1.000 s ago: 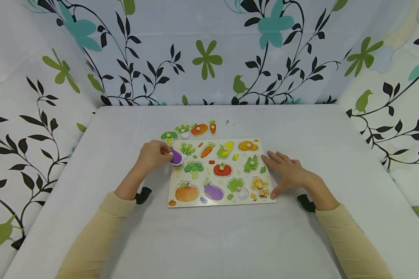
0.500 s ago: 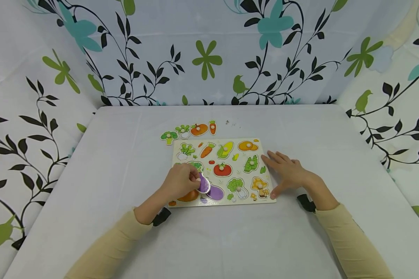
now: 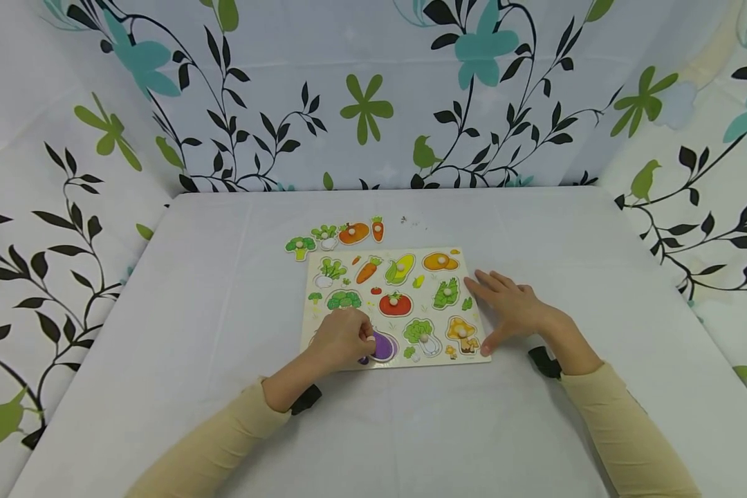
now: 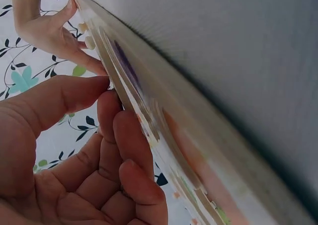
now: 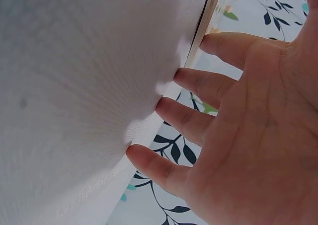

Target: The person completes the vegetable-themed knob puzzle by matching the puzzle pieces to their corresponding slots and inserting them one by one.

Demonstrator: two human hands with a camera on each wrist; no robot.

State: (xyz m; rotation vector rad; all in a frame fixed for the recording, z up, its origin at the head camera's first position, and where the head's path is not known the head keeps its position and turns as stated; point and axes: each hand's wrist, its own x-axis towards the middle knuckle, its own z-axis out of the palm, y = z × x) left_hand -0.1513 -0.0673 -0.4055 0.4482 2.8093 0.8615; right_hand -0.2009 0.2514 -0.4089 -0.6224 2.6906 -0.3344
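My left hand (image 3: 342, 339) pinches the knob of a purple eggplant puzzle piece (image 3: 383, 347) with thumb and fingertips. The piece lies over the printed eggplant on the vegetable puzzle board (image 3: 316, 319), slightly offset from it. In the left wrist view, the thumb and curled fingers of the left hand (image 4: 74, 150) meet close to the board's face. At the board's right edge, my right hand (image 3: 517, 311) rests with its fingers spread. Its fingertips touch the table and the board's side in the right wrist view. My left hand covers most of the printed pumpkin.
Behind the board lie loose pieces: a broccoli (image 3: 301, 246), a turnip-like vegetable (image 3: 327, 238), a pumpkin (image 3: 353, 234) and a carrot (image 3: 377, 229). Knobbed tomato (image 3: 395, 304) and mushroom (image 3: 462, 333) pieces sit on the board. Patterned cloth (image 3: 261, 90) hangs behind the white table (image 3: 411, 429).
My left hand has carried the eggplant piece from the board's upper left, right and toward me, onto the printed eggplant. The right hand has stayed at the board's edge.
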